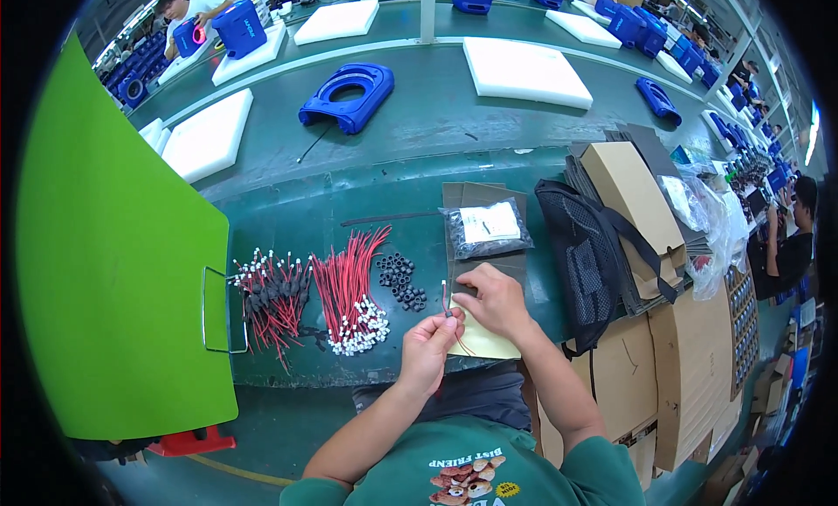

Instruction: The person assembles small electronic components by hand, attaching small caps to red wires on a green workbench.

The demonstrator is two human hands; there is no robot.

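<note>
My left hand (428, 349) pinches a thin red-and-black wire lead (444, 298) between thumb and forefinger. Its small white connector points up, and the loose ends hang below my fingers over a yellow sheet (489, 338). A small dark piece shows on the wire at my fingertips. Just right of the lead, my right hand (495, 300) is bent, thumb and forefinger a little apart, with nothing visible between them. To the left lie small black ring-like sleeves (400, 277), a bundle of red leads with white connectors (349, 288), and another bundle with black pieces on it (272, 298).
A bag of dark parts (485, 229) lies beyond my hands. At right are a black mesh backpack (572, 262) and cardboard boxes (628, 366). A green panel (131, 262) borders the left. Farther off are a blue plastic housing (356, 96), white foam pads (525, 72) and other people.
</note>
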